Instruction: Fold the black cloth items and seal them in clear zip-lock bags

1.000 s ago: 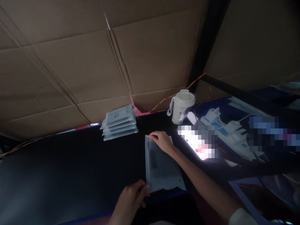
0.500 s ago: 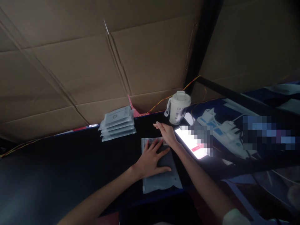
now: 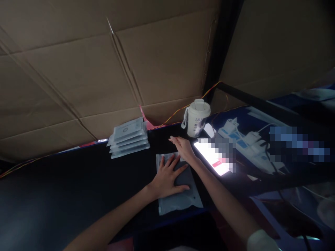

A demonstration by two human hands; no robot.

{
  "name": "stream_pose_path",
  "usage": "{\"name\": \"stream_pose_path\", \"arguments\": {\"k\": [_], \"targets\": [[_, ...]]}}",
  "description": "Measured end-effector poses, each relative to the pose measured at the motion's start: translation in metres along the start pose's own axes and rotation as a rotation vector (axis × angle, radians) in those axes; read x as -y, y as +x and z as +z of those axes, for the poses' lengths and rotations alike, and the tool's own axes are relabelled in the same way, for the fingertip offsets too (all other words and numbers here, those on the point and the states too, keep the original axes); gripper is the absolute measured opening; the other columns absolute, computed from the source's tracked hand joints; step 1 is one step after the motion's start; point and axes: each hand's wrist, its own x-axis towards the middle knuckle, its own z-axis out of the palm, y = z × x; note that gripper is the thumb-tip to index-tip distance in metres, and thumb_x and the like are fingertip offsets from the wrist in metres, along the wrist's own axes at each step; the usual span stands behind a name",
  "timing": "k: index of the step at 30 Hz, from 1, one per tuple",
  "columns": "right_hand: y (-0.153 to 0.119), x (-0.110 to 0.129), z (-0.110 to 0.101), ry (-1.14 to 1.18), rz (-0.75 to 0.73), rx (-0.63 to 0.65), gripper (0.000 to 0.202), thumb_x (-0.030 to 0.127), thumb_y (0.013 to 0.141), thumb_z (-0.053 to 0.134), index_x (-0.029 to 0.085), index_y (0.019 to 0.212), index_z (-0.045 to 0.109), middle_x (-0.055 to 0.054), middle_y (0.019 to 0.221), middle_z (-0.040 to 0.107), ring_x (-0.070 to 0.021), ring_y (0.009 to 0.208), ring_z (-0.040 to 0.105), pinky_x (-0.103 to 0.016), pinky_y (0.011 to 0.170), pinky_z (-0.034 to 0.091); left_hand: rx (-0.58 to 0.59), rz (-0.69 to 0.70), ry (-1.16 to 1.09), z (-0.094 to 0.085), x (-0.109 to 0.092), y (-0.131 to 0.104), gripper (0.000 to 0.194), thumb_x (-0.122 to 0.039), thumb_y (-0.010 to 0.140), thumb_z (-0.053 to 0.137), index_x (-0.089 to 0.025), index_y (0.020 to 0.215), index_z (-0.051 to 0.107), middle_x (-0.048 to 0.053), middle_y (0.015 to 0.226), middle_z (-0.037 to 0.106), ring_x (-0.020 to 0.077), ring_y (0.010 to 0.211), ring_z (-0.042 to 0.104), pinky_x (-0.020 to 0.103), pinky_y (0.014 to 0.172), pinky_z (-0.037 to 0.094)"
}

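Observation:
A frosted plastic zip bag (image 3: 183, 202) lies flat on the dark table, its slider at the lower left corner. My left hand (image 3: 169, 177) rests on it palm down, fingers spread. At the bag's upper right edge, my right hand (image 3: 184, 148) is closed, its fingers drawn together and pointing left. Its lower side is against or just above a small pale patch (image 3: 182, 158) on the bag. Whether anything is inside those fingers is hidden. Beyond, to the left, several similar packed bags (image 3: 129, 139) are stacked, the top one bearing a round printed mark.
A lidded white cup (image 3: 197, 118) stands behind my right hand. Right of that hand lies a lit phone (image 3: 220, 167), partly blurred out. White power strips (image 3: 237, 136) with plugs and cables are farther right. Cardboard (image 3: 162, 62) walls the back, and a black bar (image 3: 246, 96) crosses the right side.
The view has shifted slightly. Both hands keep nearly the same places on the bag, and the stack and cup stand as before.

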Motion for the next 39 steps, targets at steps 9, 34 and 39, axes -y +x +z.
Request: {"name": "stream_pose_path", "arguments": {"k": [9, 34, 39], "targets": [[0.000, -0.010, 0.003, -0.060, 0.007, 0.009, 0.042, 0.049, 0.093, 0.041, 0.018, 0.089, 0.070, -0.007, 0.093, 0.073, -0.0186, 0.085, 0.068, -0.028, 0.079, 0.049, -0.002, -0.132, 0.030, -0.016, -0.002, -0.033, 0.070, -0.064, 0.090, 0.032, -0.024, 0.146, 0.027, 0.014, 0.151, 0.032, 0.0289, 0.140, 0.026, 0.053, 0.109, 0.028], [-0.005, -0.014, 0.006, -0.134, -0.009, -0.019, 0.040, 0.053, 0.087, 0.045, 0.020, 0.078, 0.064, -0.005, 0.072, 0.068, -0.0183, 0.066, 0.063, -0.027, 0.065, 0.046, -0.521, -0.024, 0.488, 0.045, -0.058, -0.136, 0.036, -0.036, 0.096, 0.040, -0.028, 0.126, 0.059, -0.002, 0.110, 0.070, 0.0152, 0.100, 0.061, 0.024, 0.096, 0.042], [-0.002, -0.014, 0.002, -0.135, 0.011, -0.021, 0.039, 0.052, 0.087, 0.046, 0.019, 0.079, 0.064, -0.006, 0.072, 0.069, -0.0190, 0.067, 0.064, -0.028, 0.064, 0.047, -0.427, -0.035, 0.330, 0.027, -0.059, -0.138, 0.040, -0.044, 0.097, 0.036, -0.030, 0.131, 0.053, -0.001, 0.112, 0.070, 0.0185, 0.102, 0.064, 0.027, 0.087, 0.051]]}}
